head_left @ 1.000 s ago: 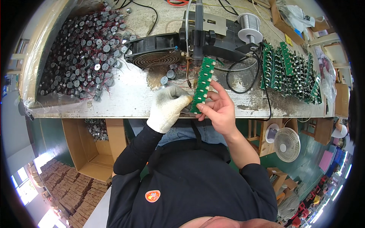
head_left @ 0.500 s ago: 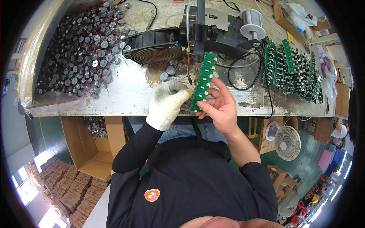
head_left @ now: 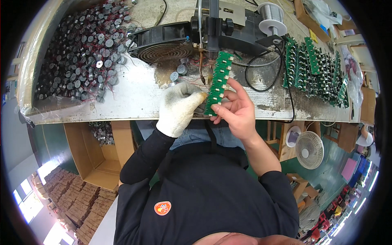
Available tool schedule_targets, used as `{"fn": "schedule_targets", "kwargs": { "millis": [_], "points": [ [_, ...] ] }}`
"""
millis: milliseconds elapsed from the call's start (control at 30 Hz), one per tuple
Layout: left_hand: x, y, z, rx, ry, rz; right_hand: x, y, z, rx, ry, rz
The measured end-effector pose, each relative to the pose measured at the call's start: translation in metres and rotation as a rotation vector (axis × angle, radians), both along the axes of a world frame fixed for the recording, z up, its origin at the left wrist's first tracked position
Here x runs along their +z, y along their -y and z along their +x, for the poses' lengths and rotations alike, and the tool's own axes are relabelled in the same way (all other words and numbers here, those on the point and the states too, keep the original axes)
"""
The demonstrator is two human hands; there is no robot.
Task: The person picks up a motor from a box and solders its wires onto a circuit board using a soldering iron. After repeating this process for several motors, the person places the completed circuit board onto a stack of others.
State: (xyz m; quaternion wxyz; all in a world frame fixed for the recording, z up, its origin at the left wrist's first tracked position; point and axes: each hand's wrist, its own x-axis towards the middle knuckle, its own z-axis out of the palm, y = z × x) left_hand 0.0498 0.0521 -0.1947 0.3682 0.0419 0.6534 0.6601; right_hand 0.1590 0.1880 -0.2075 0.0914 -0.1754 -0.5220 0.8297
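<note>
My bare right hand [head_left: 238, 107] grips the lower end of a long green circuit board strip [head_left: 220, 77] between thumb and fingers. The strip stands nearly upright, and small pale connectors line its right edge. At its lower left edge is my left hand [head_left: 179, 105] in a white glove, thumb and fingertips pinched together. What that pinch holds, if anything, is hidden. Just above the hands, a soldering station with a thin copper-coloured tube [head_left: 201, 67] points down beside the strip. A few round silver parts with red wires, one a small disc [head_left: 174, 76], lie above the glove.
A large heap of silver round parts [head_left: 81, 61] with red wires fills the left of the bench. Behind the hands stand a black fan [head_left: 163, 45] and a solder wire spool [head_left: 270, 18]. More green board strips [head_left: 314, 69] are stacked at right. An open carton [head_left: 96, 159] sits below left.
The whole view has shifted slightly. Both hands keep nearly the same grip, with the strip still in my right hand and the glove still pinched beside it.
</note>
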Motion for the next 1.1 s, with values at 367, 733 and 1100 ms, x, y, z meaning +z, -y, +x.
{"fn": "schedule_targets", "kwargs": {
  "millis": [367, 733, 1100],
  "points": [
    [-0.005, 0.022, -0.005, -0.047, -0.630, -0.203, 0.000, -0.008, 0.000, -0.030, 0.039, -0.027],
    [0.013, 0.089, -0.057, 0.316, -1.287, -0.510, 0.000, -0.005, -0.010, -0.074, 0.056, 0.105],
    [0.020, 0.151, -0.101, 0.202, -1.168, -0.924, -0.001, -0.004, -0.008, -0.071, 0.045, 0.125]
  ]
}}
